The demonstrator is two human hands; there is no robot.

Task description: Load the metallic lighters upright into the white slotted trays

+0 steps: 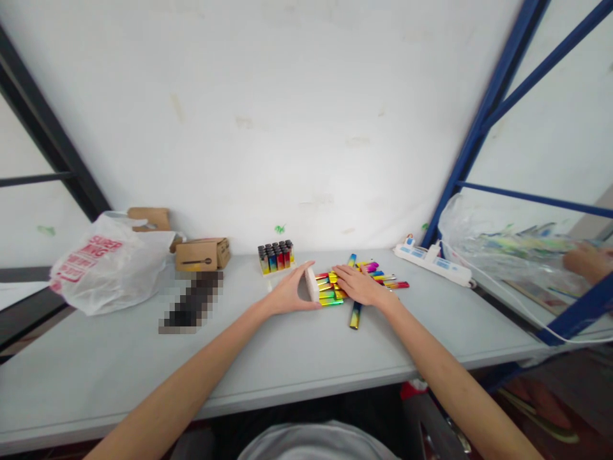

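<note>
My left hand grips a small white tray tipped on its side, with the thumb at its near end and the fingers at its far end. Several slim, shiny coloured pieces lie in a row against the tray's right side. Over them rests my right hand, palm down with its fingers laid out flat. More shiny pieces lie loosely to its right, and a blue-and-yellow one lies nearer the front. Whether these are lighters or metallic sleeves I cannot tell.
Behind my left hand, a rack of upright lighters stands near the wall. Left are a cardboard box, a blurred-out dark object and a white plastic bag. A power strip lies right; another person's hand shows beyond the blue frame.
</note>
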